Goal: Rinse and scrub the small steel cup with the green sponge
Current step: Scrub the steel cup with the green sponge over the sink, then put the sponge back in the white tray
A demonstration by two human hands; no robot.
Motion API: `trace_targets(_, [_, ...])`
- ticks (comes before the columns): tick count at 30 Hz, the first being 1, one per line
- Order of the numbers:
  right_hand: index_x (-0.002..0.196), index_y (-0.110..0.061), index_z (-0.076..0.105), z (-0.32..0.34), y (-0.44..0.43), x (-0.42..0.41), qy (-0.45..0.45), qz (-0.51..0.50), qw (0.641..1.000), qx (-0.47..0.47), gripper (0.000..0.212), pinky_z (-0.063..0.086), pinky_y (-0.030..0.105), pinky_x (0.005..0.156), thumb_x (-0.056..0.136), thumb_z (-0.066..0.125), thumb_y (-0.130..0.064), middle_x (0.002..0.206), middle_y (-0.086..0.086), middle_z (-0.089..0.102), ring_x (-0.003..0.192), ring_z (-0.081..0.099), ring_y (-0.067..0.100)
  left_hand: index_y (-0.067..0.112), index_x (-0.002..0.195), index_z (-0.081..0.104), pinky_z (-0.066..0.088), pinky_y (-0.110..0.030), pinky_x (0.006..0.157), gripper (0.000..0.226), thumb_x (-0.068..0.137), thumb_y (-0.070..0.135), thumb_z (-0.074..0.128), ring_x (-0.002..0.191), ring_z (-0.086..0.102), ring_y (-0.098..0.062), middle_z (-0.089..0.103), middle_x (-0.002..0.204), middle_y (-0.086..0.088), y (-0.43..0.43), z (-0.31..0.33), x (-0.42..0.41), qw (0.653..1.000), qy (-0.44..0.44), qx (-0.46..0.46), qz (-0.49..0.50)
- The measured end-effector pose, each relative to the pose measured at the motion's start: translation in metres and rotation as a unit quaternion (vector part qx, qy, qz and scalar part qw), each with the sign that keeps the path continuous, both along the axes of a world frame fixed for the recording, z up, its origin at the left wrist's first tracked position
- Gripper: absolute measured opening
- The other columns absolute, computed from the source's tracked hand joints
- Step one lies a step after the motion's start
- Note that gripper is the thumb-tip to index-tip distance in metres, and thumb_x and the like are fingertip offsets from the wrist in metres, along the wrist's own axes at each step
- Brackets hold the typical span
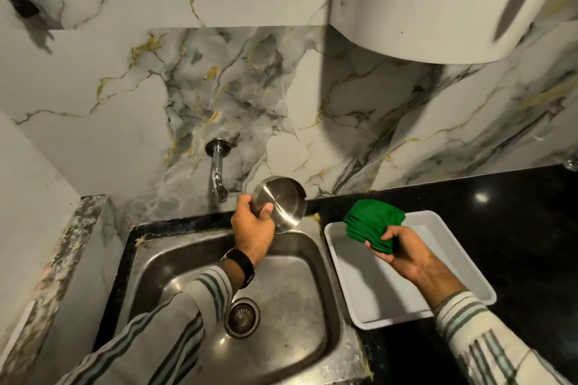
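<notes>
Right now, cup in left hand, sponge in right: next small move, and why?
Probably bring the cup under the tap spout and start the water. The left hand holds it beside the spout over the sink, no water visibly runs, and the sponge in the right hand is apart from it, over the tray.

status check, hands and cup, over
Left hand holds cup beside tap, above sink. Right hand holds sponge over tray. No water visible. Nothing in the way.
</notes>
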State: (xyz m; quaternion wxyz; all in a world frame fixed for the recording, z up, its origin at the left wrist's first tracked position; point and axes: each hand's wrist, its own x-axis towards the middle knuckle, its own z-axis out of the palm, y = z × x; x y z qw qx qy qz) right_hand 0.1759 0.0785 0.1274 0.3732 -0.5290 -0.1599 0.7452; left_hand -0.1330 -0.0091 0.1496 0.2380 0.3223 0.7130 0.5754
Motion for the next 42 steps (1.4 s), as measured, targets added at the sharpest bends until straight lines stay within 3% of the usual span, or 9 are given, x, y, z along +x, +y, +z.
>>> trace_targets(8, [0.129,0.008,0.052,-0.021,0.014,0.101,-0.238,0.069,0.966,-0.073,0.063,0.064,0.054,0.096,0.074,0.022,0.016,0.142,0.030,0.059,0.144,0.051,0.050,0.025,0.095,0.057,0.067,-0.045,0.083,0.024,0.097,0.014,0.078,0.100,0.074,-0.032,0.073,0.105,-0.011,0.011,-0.004,0.009,0.999,-0.034,-0.021,-0.021])
trace_targets(13, [0.127,-0.002,0.050,-0.036,0.032,0.122,-0.280,0.117,0.947,-0.102,0.075,0.063,0.048,0.048,0.057,0.027,0.010,0.130,0.026,0.056,0.133,0.052,0.052,0.030,0.089,0.057,0.067,-0.058,0.079,0.030,0.097,0.010,0.078,0.083,0.070,-0.018,0.069,0.092,0.001,0.017,-0.016,0.020,0.998,-0.041,-0.013,-0.037])
trace_targets(21, [0.141,-0.004,0.053,-0.061,0.060,0.127,-0.299,0.087,0.945,-0.095,0.067,0.069,0.045,0.066,0.092,0.016,0.022,0.143,0.023,0.053,0.146,0.048,0.049,0.015,0.101,0.059,0.053,-0.013,0.060,0.022,0.095,0.014,0.080,0.081,0.064,-0.009,0.066,0.091,0.007,0.026,-0.034,0.027,0.999,-0.003,-0.034,-0.025])
trace_targets(24, [0.124,0.002,0.055,-0.074,0.064,0.128,-0.363,0.085,0.924,-0.089,0.031,0.060,0.041,0.043,0.106,0.030,0.006,0.108,0.026,0.062,0.098,0.067,0.046,0.014,0.103,0.059,0.057,-0.023,0.070,0.022,0.095,0.013,0.079,0.087,0.066,-0.016,0.068,0.098,0.000,0.027,-0.037,0.028,0.999,-0.016,-0.041,-0.025])
trace_targets(28, [0.134,0.011,0.063,-0.084,0.069,0.134,-0.536,0.173,0.826,-0.033,0.039,0.062,0.058,0.096,0.106,0.054,-0.015,0.127,0.033,0.068,0.112,0.071,0.049,0.015,0.100,0.058,0.057,-0.035,0.076,0.023,0.094,0.012,0.080,0.092,0.066,-0.022,0.069,0.101,-0.004,0.028,-0.039,0.029,0.999,-0.018,-0.044,-0.018])
trace_targets(33, [0.136,-0.012,0.066,-0.051,0.066,0.108,-0.749,0.365,0.548,0.076,0.045,0.056,0.042,0.109,0.102,0.056,-0.040,0.134,0.013,0.073,0.125,0.071,0.034,0.015,0.103,0.060,0.062,-0.043,0.081,0.022,0.094,0.010,0.080,0.095,0.068,-0.024,0.070,0.102,-0.005,0.031,-0.037,0.042,0.998,-0.025,-0.042,-0.044])
trace_targets(34, [0.134,-0.014,0.066,-0.049,0.064,0.096,-0.733,0.363,0.559,0.136,0.042,0.058,0.043,0.103,0.104,0.055,-0.042,0.127,0.014,0.076,0.119,0.073,0.035,0.013,0.106,0.062,0.060,-0.039,0.080,0.022,0.094,0.010,0.080,0.096,0.067,-0.023,0.069,0.103,-0.004,0.034,-0.039,0.047,0.997,-0.023,-0.042,-0.054])
trace_targets(38, [0.115,-0.026,0.078,-0.050,0.027,0.040,-0.371,0.193,0.862,0.286,0.021,0.063,0.041,0.059,0.109,0.059,-0.033,0.077,0.017,0.078,0.065,0.072,0.039,0.009,0.113,0.063,0.047,-0.008,0.065,0.026,0.094,0.013,0.081,0.088,0.061,-0.011,0.065,0.104,0.000,0.042,-0.051,0.079,0.993,0.005,-0.070,-0.091])
trace_targets(42, [0.108,-0.027,0.081,-0.048,0.006,0.011,-0.319,0.136,0.865,0.362,0.024,0.059,0.033,0.047,0.100,0.067,-0.045,0.063,0.015,0.073,0.047,0.067,0.025,0.011,0.120,0.063,0.063,-0.018,0.076,0.028,0.096,0.011,0.078,0.099,0.069,-0.017,0.068,0.108,0.002,0.044,-0.072,0.123,0.985,-0.057,-0.082,-0.140])
